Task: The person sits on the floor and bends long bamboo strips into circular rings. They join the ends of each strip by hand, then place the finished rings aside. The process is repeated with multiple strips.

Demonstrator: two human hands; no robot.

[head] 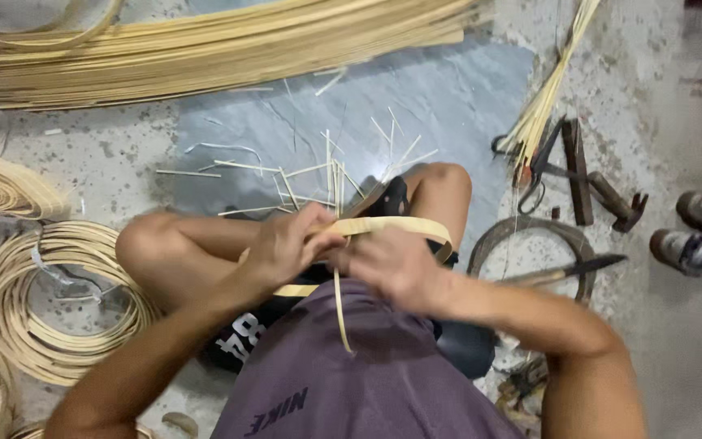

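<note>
We are sitting cross-legged on a rough, speckled concrete floor [668, 341] and looking down at our own hands. Both are working a flat, pale yellow cane strip [400, 226], smooth and ribbon-like, that is bending into a loop over our right knee. Our left hand [286, 244] is closing its fingers around the strip near where its ends are meeting, and our right hand [392, 264] is pinching the same spot from the other side, so the two hands are touching or nearly so. A thin tail of the strip [341, 313] is hanging down over our purple shirt.

A thick bundle of long straight cane splits [205, 45] is lying across the top of the view, and short offcuts [327, 167] are scattering over a smooth grey mat [448, 97] in front of our legs. Round coils of thin cane [50, 301] are resting on the floor to our left. To our right, a dark metal ring [530, 232] is lying flat, with a long blade [570, 268] crossing it. Beyond it, scissors [536, 175] and a hammer [615, 203] are sitting beside a slim upright sheaf of splints [550, 89]. A pair of shoes [696, 232] is sitting at the right edge.
</note>
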